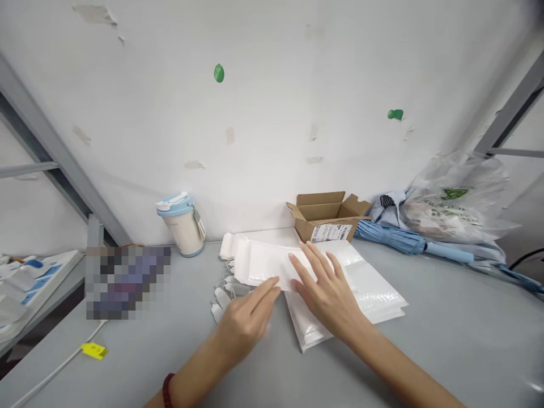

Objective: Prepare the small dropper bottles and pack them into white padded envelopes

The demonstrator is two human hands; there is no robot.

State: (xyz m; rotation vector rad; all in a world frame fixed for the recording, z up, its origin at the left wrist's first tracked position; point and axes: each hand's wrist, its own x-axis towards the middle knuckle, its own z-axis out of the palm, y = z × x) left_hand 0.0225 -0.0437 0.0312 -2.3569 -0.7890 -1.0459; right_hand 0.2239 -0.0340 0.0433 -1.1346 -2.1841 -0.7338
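Note:
A narrow white mailer envelope [263, 260], its flap end pointing left, lies slanted over a pile of larger white padded mailers [378, 289]. My left hand [246, 320] is closed, thumb and fingers pinched together at the narrow envelope's lower edge. Across the same envelope my right hand [325, 283] rests with fingers spread and stretched out, palm down. Several white string tags [223, 297] lie loosely at the left, partly covered by the envelope. Behind it another white envelope [267, 235] lies close to the wall.
An open cardboard box [327, 218] stands behind the mailers. A folded blue umbrella [391, 235] and a clear plastic bag [459, 198] lie at the right. At the left are a cream and blue tumbler [181, 226], a blurred-out object [127, 283] and a white cable [55, 371] with a yellow label.

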